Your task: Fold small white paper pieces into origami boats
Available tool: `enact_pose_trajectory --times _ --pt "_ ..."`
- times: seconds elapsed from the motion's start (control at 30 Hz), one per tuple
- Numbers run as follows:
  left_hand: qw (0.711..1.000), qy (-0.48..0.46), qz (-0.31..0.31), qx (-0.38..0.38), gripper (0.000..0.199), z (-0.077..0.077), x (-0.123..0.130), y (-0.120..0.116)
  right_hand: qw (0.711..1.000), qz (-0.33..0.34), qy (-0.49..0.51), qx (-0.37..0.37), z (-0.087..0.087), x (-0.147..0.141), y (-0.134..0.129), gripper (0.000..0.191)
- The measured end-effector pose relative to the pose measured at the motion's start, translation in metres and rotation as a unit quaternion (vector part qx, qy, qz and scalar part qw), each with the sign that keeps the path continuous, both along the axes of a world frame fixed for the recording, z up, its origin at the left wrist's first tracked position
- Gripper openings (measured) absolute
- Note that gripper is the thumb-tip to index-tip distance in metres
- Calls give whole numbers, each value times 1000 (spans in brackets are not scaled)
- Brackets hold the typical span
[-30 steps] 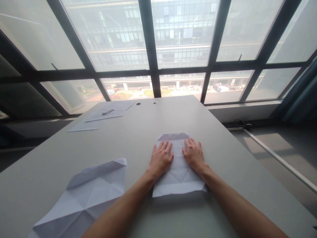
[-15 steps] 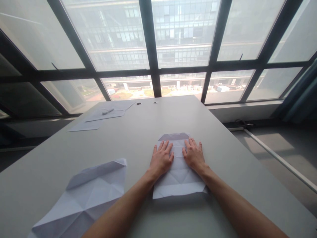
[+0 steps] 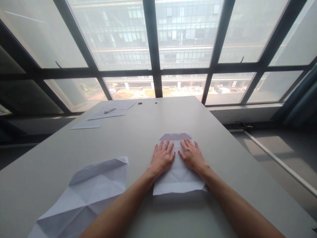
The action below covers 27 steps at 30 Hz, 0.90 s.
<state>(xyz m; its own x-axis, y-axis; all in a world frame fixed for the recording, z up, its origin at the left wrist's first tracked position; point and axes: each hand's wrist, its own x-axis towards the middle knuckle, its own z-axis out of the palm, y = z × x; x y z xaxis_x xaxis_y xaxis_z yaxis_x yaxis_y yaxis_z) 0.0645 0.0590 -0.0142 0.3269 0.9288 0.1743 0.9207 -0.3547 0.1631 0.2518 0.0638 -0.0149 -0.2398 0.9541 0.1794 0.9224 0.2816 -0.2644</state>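
Observation:
A white sheet of paper (image 3: 179, 180) with crease lines lies on the table under both of my hands. Its far edge is folded, with slanted corners, and the near edge lifts slightly off the tabletop. My left hand (image 3: 162, 158) rests flat on the left part of the sheet, fingers spread. On the right part, my right hand (image 3: 192, 154) lies palm down with its fingers stretched out. A strip of paper shows between the two thumbs. Part of the sheet is hidden beneath my palms.
A second creased paper (image 3: 99, 185) lies to the left, partly behind my left forearm. At the far left of the white table (image 3: 148, 132) are flat sheets (image 3: 109, 113) with a small white object (image 3: 110, 110) on them. Tall windows stand beyond the far edge.
My right hand has slid slightly left on the paper, closer to my left hand. The left hand has hardly moved. The view has shifted a little.

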Motion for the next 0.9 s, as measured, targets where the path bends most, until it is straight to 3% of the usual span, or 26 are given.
enact_pose_trajectory --times 0.13,0.33,0.47,0.57,0.73,0.8,0.9 --pt "1000 -6 -4 6 51 4 0 0 997 -82 -7 15 -2 8 5 54" --pt "998 -23 -24 47 41 16 5 -6 995 -94 1 31 -7 8 8 53" --pt "998 -13 -52 20 54 15 6 -9 993 -104 14 61 -2 7 8 57" --pt "999 -1 -51 8 58 10 5 -8 994 -58 25 92 3 0 3 55" --pt "999 4 -40 -7 54 5 3 -5 988 142 50 42 3 -18 -9 57" --pt "999 5 -37 -10 55 5 3 -5 985 162 61 25 0 -21 -11 58" --pt "999 3 -37 -4 56 5 3 -4 990 126 67 22 -4 -21 -9 56"
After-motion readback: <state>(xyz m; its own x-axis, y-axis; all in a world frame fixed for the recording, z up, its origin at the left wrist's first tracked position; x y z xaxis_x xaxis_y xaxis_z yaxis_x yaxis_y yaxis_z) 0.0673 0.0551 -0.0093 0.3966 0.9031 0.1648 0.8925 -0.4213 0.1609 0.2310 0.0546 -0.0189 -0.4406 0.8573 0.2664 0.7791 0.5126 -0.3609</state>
